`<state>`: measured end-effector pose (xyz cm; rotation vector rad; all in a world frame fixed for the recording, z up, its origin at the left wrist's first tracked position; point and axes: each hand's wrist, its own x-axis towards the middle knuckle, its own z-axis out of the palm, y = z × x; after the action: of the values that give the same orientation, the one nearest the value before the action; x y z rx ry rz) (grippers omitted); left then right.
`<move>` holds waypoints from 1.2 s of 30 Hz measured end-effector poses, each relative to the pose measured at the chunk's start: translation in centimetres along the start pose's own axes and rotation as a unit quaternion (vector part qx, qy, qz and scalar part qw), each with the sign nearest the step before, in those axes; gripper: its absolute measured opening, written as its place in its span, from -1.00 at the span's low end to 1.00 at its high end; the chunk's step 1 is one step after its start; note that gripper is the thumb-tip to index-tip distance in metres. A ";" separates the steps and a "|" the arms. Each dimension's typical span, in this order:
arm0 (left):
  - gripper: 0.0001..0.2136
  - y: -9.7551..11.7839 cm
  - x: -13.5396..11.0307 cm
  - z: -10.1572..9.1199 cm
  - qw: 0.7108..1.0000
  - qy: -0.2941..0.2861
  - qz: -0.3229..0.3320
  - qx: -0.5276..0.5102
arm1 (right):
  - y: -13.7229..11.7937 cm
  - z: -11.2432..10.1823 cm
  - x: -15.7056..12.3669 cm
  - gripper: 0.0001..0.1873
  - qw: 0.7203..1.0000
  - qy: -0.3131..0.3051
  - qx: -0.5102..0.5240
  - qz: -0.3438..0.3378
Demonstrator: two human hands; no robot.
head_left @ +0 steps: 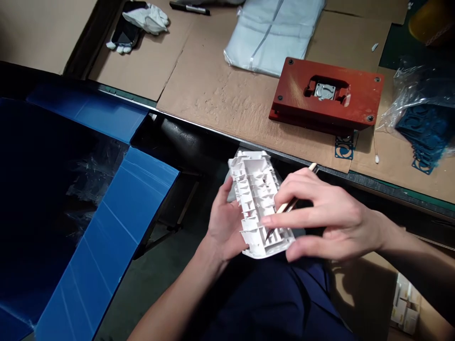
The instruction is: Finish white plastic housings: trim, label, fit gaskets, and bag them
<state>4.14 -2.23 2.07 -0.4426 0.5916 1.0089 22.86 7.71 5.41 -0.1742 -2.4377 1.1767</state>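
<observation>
A white plastic housing (253, 194) with many small ribs and compartments lies in my left hand (224, 227), its ribbed inside facing up. The left thumb presses along its side, while the other fingers are hidden beneath it. My right hand (325, 215) is over the lower right part of the housing and grips a slim pointed tool (287, 206) with cream and dark sides. The tool's dark tip reaches down into the housing near its bottom end; whether it touches cannot be made out. My right thumb is by the housing's lower right corner.
On the cardboard-covered bench (213, 94) stand a red fixture block (295, 85) with a metal part, clear bags (270, 38), blue cut-out pieces (424, 125), a cotton swab (376, 154), a marker (190, 8), and a phone (126, 33) with gloves. A blue bin (110, 237) is at left.
</observation>
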 end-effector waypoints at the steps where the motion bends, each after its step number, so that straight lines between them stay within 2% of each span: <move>1: -0.41 0.2 -0.1 -0.1 0.999 0.004 0.031 0.008 | 0.0 -0.1 -0.3 -0.70 0.999 0.037 -0.012 0.032; 4: -0.43 1.1 -0.2 -0.4 0.992 0.013 0.123 0.027 | 0.0 0.6 -1.3 -0.60 0.975 0.163 -0.028 0.147; 6: -0.39 1.5 -0.3 -0.3 0.988 0.015 0.152 0.038 | 0.1 1.7 -2.0 -0.57 0.948 0.237 -0.005 0.214; 8: -0.37 1.8 -0.5 -0.3 0.982 0.027 0.177 0.055 | 0.2 3.2 -2.7 -0.62 0.916 0.297 0.022 0.270; 10: -0.51 1.8 -0.6 -0.4 0.970 0.057 0.224 0.073 | 0.4 4.9 -3.3 -0.70 0.878 0.350 0.053 0.322; 12: -0.72 1.7 -0.8 -0.4 0.955 0.086 0.272 0.079 | 0.7 6.5 -3.7 -0.74 0.833 0.409 0.090 0.363; 14: -0.80 1.5 -0.9 -0.3 0.951 0.113 0.280 0.071 | 0.8 7.8 -3.9 -0.73 0.789 0.459 0.134 0.385; 16: -0.69 1.2 -0.9 0.2 0.949 0.132 0.280 0.064 | 0.5 8.7 -3.9 -0.71 0.763 0.485 0.176 0.391; 17: -0.61 1.1 -0.9 0.5 0.945 0.136 0.291 0.068 | 0.2 9.0 -3.8 -0.71 0.758 0.486 0.185 0.393; 20: -0.47 0.8 -0.6 1.2 0.917 0.121 0.363 0.111 | -1.5 9.1 -3.4 -0.70 0.779 0.467 0.133 0.396; 24: -0.41 0.4 -0.2 1.6 0.868 0.158 0.442 0.164 | -3.7 8.4 -2.4 -0.58 0.849 0.386 0.003 0.361; 26: -0.39 0.2 -0.1 1.5 0.848 0.175 0.468 0.179 | -4.1 8.1 -2.0 -0.51 0.870 0.353 -0.045 0.343; 31: -0.39 -0.1 -0.4 1.3 0.822 0.187 0.497 0.203 | -4.1 8.1 -1.7 -0.52 0.874 0.317 -0.140 0.340; 36: -0.37 0.0 -0.7 1.5 0.815 0.204 0.501 0.209 | -4.0 8.3 -1.9 -0.50 0.873 0.313 -0.148 0.343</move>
<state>4.25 -1.84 3.68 0.1082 1.4927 1.7395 21.31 -1.38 3.34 -1.3766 -1.9626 0.7764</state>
